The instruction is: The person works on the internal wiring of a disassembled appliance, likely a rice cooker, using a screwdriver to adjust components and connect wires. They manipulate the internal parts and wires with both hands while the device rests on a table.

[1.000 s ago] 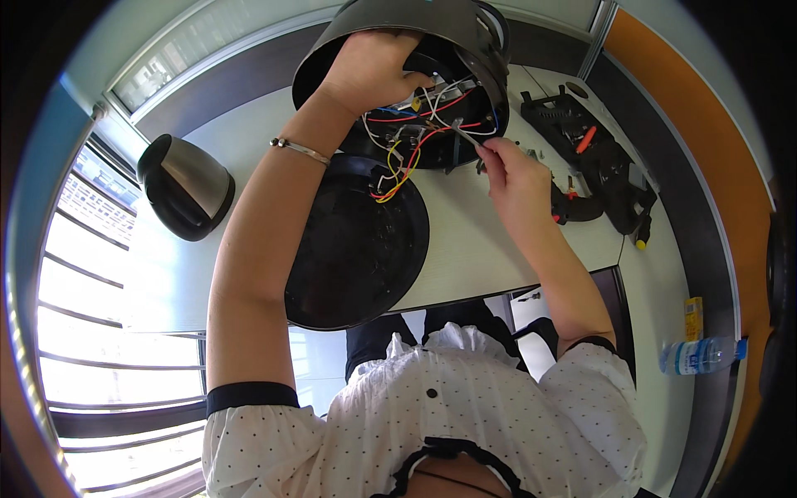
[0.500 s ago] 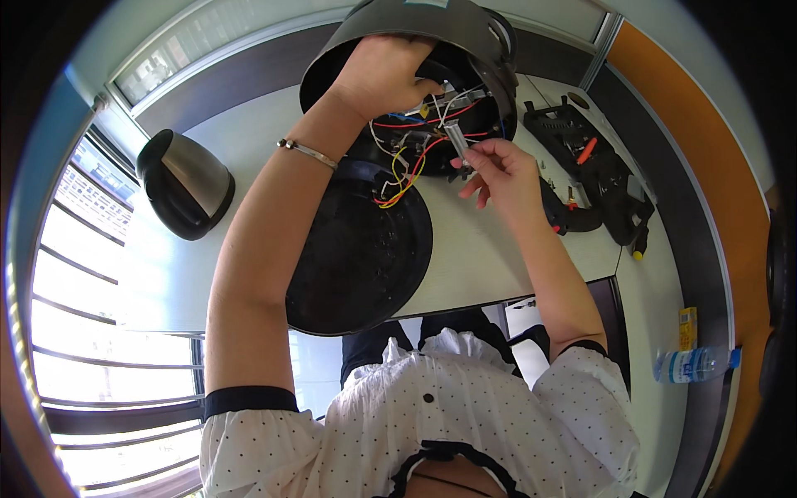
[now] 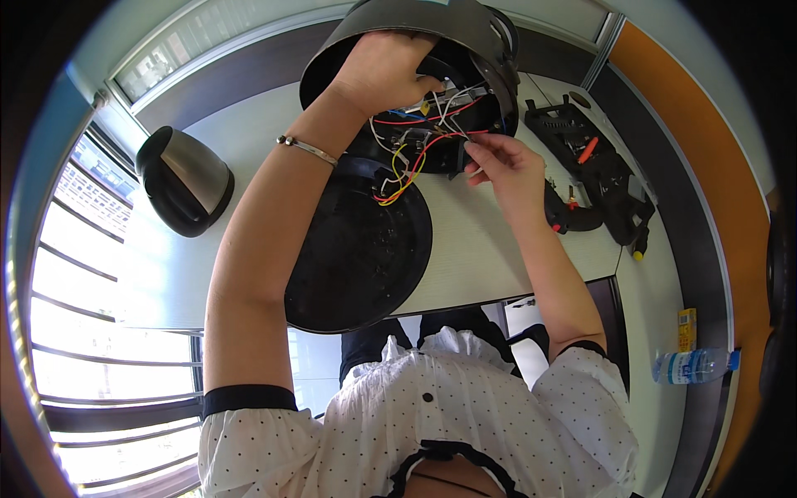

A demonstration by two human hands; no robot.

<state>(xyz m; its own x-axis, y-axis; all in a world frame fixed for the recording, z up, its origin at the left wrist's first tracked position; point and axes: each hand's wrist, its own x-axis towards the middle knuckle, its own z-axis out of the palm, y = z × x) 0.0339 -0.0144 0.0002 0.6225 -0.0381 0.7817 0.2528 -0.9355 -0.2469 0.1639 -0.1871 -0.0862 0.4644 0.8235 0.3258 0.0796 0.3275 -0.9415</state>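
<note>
A round dark appliance housing (image 3: 390, 23), probably a rice cooker, lies tipped on its side at the far edge of the table with its open underside toward me. Inside it are red, white, blue and yellow wires (image 3: 415, 158) and metal parts. My left hand (image 3: 388, 70) reaches into the opening, its thumb bent near the white wires and its other fingers mostly hidden. At the opening's right side, my right hand (image 3: 502, 162) pinches something small beside the wires, too hidden to make out. A round black base cover (image 3: 357, 257) lies below, joined by yellow, red and white wires.
A steel and black kettle (image 3: 184, 183) stands at the left. On the right lie an open black tool case (image 3: 573, 137) with a red-handled tool and a black power driver (image 3: 577, 216). Farther right are a water bottle (image 3: 696, 366) and a small yellow box (image 3: 686, 329).
The silver metal strip at my right fingertips no longer shows plainly. My right hand has shifted slightly, its fingers drawn closer together. My left hand stays almost still inside the housing.
</note>
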